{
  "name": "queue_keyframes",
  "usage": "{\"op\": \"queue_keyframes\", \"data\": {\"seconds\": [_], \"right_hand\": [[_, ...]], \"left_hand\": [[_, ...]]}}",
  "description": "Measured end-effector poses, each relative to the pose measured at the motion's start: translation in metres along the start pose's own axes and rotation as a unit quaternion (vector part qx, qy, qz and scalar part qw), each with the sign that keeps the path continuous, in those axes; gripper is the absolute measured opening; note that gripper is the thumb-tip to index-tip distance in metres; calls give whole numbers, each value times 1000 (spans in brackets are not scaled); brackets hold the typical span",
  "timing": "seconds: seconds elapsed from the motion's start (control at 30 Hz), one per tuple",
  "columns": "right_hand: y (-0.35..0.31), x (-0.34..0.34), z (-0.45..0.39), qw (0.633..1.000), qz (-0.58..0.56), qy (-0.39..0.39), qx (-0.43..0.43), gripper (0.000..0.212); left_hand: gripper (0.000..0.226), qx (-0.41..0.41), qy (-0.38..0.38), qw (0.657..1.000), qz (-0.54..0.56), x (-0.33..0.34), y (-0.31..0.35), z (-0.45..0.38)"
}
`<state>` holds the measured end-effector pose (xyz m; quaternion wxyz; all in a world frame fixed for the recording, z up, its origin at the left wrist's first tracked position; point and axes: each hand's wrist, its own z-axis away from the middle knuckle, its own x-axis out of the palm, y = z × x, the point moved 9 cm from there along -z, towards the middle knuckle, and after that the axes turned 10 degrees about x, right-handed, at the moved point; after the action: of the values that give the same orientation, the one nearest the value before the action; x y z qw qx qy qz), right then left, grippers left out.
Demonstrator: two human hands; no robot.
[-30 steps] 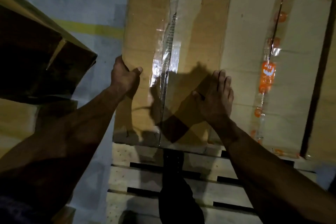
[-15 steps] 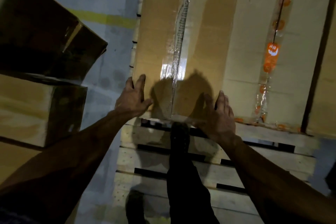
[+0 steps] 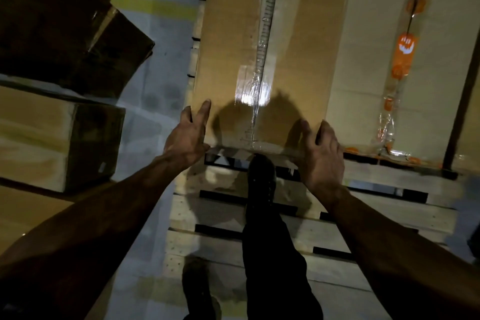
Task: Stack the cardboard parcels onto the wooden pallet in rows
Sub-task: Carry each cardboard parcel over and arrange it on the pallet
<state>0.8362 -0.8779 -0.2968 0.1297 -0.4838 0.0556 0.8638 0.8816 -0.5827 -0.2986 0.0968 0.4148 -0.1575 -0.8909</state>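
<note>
Item 1, wooden pallet (image 3: 384,218): pale slats with dark gaps, lying on the floor (image 3: 161,78); the near slats are bare, the far part is loaded. Taken here as the landmark.

Item 2, cardboard parcel (image 3: 259,34): brown, long, lying flat on the pallet's far left part, its left side close along the pallet's left edge. A strip of clear tape (image 3: 255,91) runs down its top seam and catches a bright glare near the near end.

Item 3, second parcel (image 3: 363,47): paler cardboard, on the pallet just right of item 1's brown parcel, sides touching or nearly so. It carries tape printed with orange marks (image 3: 405,49). A further parcel edge shows at the pallet's far right, mostly cut off.

Item 4, hands: the left hand (image 3: 188,135) is at the brown parcel's near left corner, fingers straight and laid along the corner, thumb side against the top face. The right hand (image 3: 318,153) is at the near right corner, fingers spread and bent over the top edge. The hands are well apart, one at each near corner.

Item 5, leg (image 3: 270,241): dark trousers and dark shoe, the shoe planted on the pallet's slats between the two forearms. The other shoe (image 3: 197,286) is at the pallet's near edge.

Item 6, loose boxes (image 3: 59,135): stacked on the floor left of the pallet, well apart from it, the top dark one (image 3: 65,23) sitting askew.
</note>
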Motion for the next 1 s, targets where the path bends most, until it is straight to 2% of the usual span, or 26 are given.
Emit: {"op": "queue_keyframes", "data": {"seconds": [0.2,0.53,0.7,0.8,0.93,1.0], "right_hand": [[0,-8,-2,1000,-28,12,0,99],[6,-13,-7,998,-40,50,3,95],[5,-11,-5,998,-52,43,-10,96],[8,-20,-5,990,-128,60,0,92],[25,-23,4,961,-262,65,50,79],[34,-20,8,951,-295,45,85,82]], "left_hand": [[114,-10,20,1000,0,-7,0,-7],[113,1,26,1000,13,-14,2,-16],[114,-15,15,1000,4,-8,1,-17],[115,-23,9,1000,17,-10,3,-17],[119,-32,-14,998,47,-8,4,-18],[120,-33,-17,997,60,-7,3,-17]]}}
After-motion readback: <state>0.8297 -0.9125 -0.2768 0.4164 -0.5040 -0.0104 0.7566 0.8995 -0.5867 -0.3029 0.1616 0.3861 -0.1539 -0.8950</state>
